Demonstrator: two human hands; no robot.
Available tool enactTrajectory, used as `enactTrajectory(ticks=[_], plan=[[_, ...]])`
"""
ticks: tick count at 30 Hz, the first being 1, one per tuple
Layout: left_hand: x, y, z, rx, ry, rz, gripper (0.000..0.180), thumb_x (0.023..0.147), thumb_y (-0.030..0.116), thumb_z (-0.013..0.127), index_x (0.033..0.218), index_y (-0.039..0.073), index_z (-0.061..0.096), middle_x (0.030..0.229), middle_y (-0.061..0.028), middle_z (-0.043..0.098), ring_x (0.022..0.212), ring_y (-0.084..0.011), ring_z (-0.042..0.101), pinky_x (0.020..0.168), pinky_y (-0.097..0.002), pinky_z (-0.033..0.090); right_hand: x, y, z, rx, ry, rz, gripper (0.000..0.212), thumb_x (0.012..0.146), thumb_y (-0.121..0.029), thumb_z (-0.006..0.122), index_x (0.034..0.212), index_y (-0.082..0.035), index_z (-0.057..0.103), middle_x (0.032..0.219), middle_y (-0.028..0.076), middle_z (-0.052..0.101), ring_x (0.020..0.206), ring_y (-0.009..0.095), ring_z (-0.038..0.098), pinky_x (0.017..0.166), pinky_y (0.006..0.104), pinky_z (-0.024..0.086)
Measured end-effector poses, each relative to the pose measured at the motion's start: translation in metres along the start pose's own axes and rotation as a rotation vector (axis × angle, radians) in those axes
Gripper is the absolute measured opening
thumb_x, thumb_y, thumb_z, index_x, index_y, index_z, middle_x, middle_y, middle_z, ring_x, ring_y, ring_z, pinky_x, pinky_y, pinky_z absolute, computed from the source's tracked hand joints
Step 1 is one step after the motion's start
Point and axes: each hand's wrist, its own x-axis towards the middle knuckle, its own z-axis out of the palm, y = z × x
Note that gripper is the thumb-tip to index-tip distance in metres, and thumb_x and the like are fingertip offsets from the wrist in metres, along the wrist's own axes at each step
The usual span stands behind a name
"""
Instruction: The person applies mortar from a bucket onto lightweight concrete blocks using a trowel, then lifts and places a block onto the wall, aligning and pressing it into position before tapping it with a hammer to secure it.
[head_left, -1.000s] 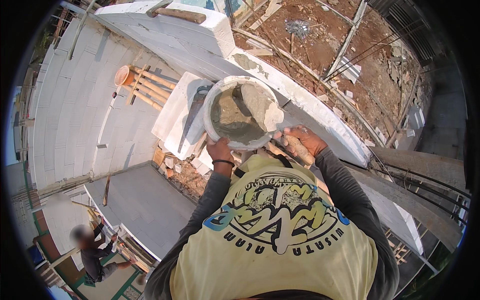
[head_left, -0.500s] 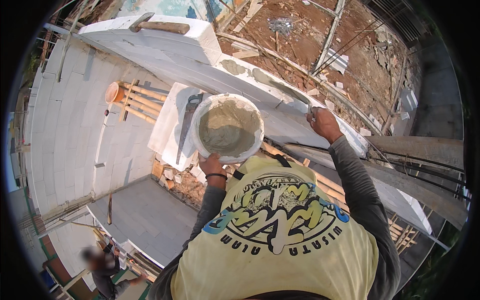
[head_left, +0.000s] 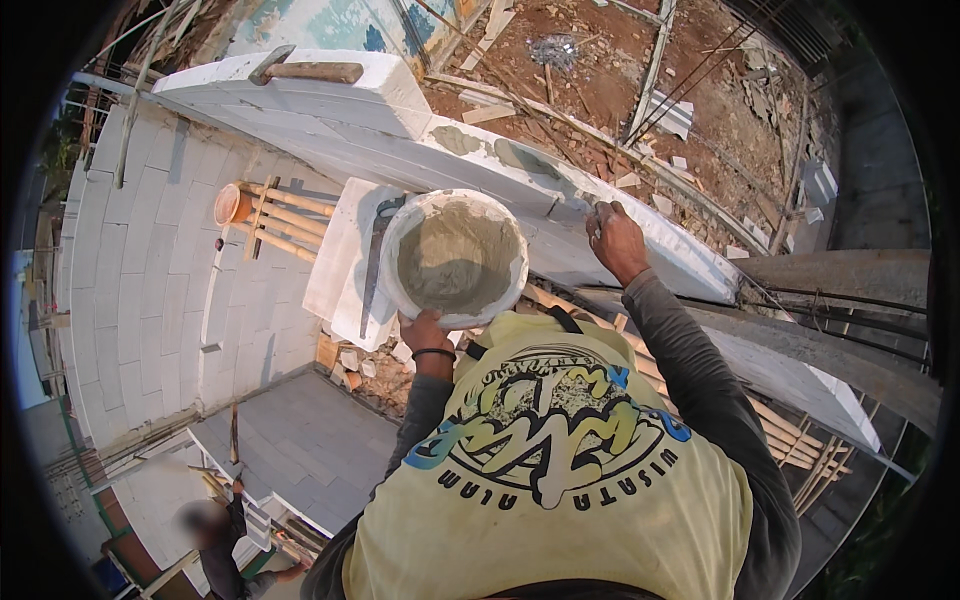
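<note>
My left hand (head_left: 426, 330) is closed on the near left rim of a white bucket (head_left: 388, 275), keeping it at the wall. Grey wet mortar (head_left: 455, 262) fills much of the bucket. Over the top of the white block wall (head_left: 670, 240), my right hand (head_left: 617, 243) is closed around the handle of a trowel (head_left: 586, 197). Its blade shows only in part, pointing away along the wall top. Grey mortar patches (head_left: 525, 158) lie on that top, beyond the trowel. Left of the bucket, a handsaw (head_left: 375, 245) rests on white blocks (head_left: 335, 240).
A wooden-handled hammer (head_left: 318, 72) lies on a higher block course. Bamboo poles (head_left: 295, 205) and an orange bucket (head_left: 232, 204) are at left. Another person (head_left: 225, 555) works below, lower left. Beams (head_left: 840, 280) jut in at right; rubble-strewn soil (head_left: 600, 90) lies beyond the wall.
My right hand and the trowel have moved left and slightly up along the wall top. My left hand keeps its hold on the bucket. The person below has raised an arm.
</note>
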Motion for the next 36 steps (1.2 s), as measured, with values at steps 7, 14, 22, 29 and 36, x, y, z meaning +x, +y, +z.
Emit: enactTrajectory(ticks=[7, 14, 22, 29, 36], plan=[[-0.019, 0.013, 0.016, 0.031, 0.019, -0.019, 0.078, 0.066, -0.016, 0.043, 0.141, 0.004, 0.038, 0.120, -0.0142, 0.053, 0.101, -0.0324, 0.060, 0.077, -0.0440, 0.059, 0.036, -0.006, 0.015, -0.248, 0.066, -0.164, 0.038, 0.087, -0.019, 0.063, 0.120, 0.001, 0.057, 0.107, 0.021, 0.057, 0.095, 0.038, 0.060, 0.076, 0.0483, 0.050], [-0.013, -0.004, 0.008, -0.019, 0.070, -0.032, 0.077, 0.063, -0.014, 0.046, 0.136, 0.008, 0.042, 0.115, -0.0136, 0.053, 0.098, -0.0356, 0.061, 0.076, -0.0526, 0.059, -0.045, 0.060, 0.010, -0.208, 0.070, -0.079, 0.046, 0.085, -0.021, 0.067, 0.127, -0.006, 0.057, 0.101, 0.013, 0.053, 0.098, 0.031, 0.053, 0.080, 0.0430, 0.047], [-0.001, -0.014, 0.003, -0.016, 0.012, 0.048, 0.077, 0.064, -0.015, 0.044, 0.137, 0.006, 0.041, 0.115, -0.0135, 0.054, 0.095, -0.0328, 0.061, 0.073, -0.0493, 0.060, -0.102, 0.075, -0.026, -0.052, 0.097, -0.001, 0.028, 0.083, -0.015, 0.071, 0.106, -0.003, 0.063, 0.089, 0.014, 0.053, 0.081, 0.034, 0.056, 0.072, 0.0445, 0.048], [-0.025, -0.008, 0.032, 0.213, -0.059, 0.247, 0.063, 0.069, -0.015, 0.045, 0.130, 0.000, 0.049, 0.113, -0.0090, 0.059, 0.097, -0.0217, 0.061, 0.087, -0.0305, 0.049, -0.043, -0.025, -0.005, -0.057, -0.383, -0.361, 0.019, 0.084, -0.016, 0.059, 0.089, 0.001, 0.063, 0.085, 0.023, 0.063, 0.081, 0.040, 0.063, 0.074, 0.0481, 0.050], [-0.039, -0.006, 0.040, 0.511, -0.101, 0.424, 0.062, 0.070, -0.010, 0.053, 0.132, -0.004, 0.050, 0.116, -0.0147, 0.063, 0.106, -0.0221, 0.061, 0.095, -0.0328, 0.046, -0.023, -0.098, 0.050, -0.014, -0.725, -0.667, 0.023, 0.084, -0.017, 0.058, 0.086, 0.004, 0.067, 0.077, 0.022, 0.067, 0.076, 0.030, 0.069, 0.070, 0.0412, 0.055]])
